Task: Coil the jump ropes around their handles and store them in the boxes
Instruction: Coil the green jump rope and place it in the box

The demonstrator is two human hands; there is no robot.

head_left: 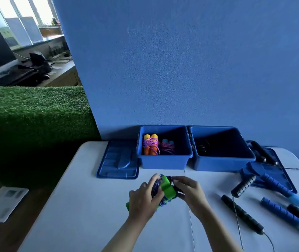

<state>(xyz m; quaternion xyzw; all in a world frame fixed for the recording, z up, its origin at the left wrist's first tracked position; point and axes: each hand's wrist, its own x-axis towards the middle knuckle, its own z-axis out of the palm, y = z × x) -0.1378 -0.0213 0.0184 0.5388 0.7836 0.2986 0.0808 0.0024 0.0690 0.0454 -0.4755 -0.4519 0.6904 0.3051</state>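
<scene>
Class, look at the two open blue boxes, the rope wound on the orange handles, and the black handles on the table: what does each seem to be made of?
Blue boxes: likely moulded plastic; smooth walls, a rolled rim, a soft sheen.
Rope on the orange handles: seemingly braided cord, pink and purple strands, matte.
Black handles: probably foam or rubber grip; dull and ridged, with a thin wire-like rope leaving one end.

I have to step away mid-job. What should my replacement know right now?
Hands: left hand and right hand both grip the green-handled rope, mostly coiled, above the table.
Done: two coiled ropes, orange-handled and blue-handled, sit in the left box.
Left: box the green one; coil the black ropes and blue ropes lying at right. Right box looks nearly empty.
</scene>
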